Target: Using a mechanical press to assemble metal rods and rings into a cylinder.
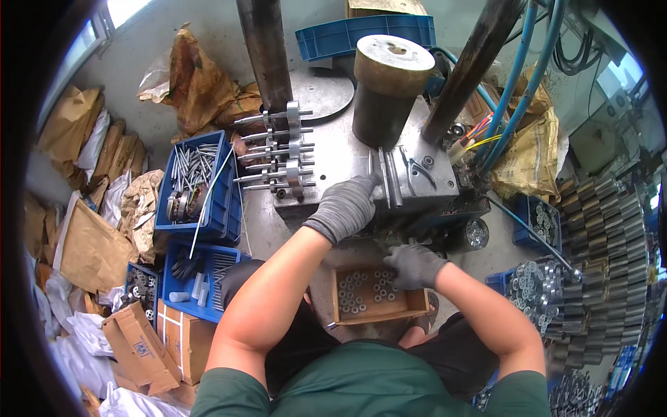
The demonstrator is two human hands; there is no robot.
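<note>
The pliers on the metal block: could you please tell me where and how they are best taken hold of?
Probably by both handles, with the right hand coming from the person's side: the pliers lie with their handles spread towards the person, and metal rods lie close on their left.

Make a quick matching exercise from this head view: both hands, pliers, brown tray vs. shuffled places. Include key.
Column 1
1. Left hand
2. Right hand
3. Pliers
4. Brown tray

Column 2
A. Lying on the metal block, right of the steel rods
B. Below both hands, with small metal rings inside
C. At the block's front edge
D. By the tray's upper right corner

Pairs: 1-C, 2-D, 3-A, 4-B
</note>
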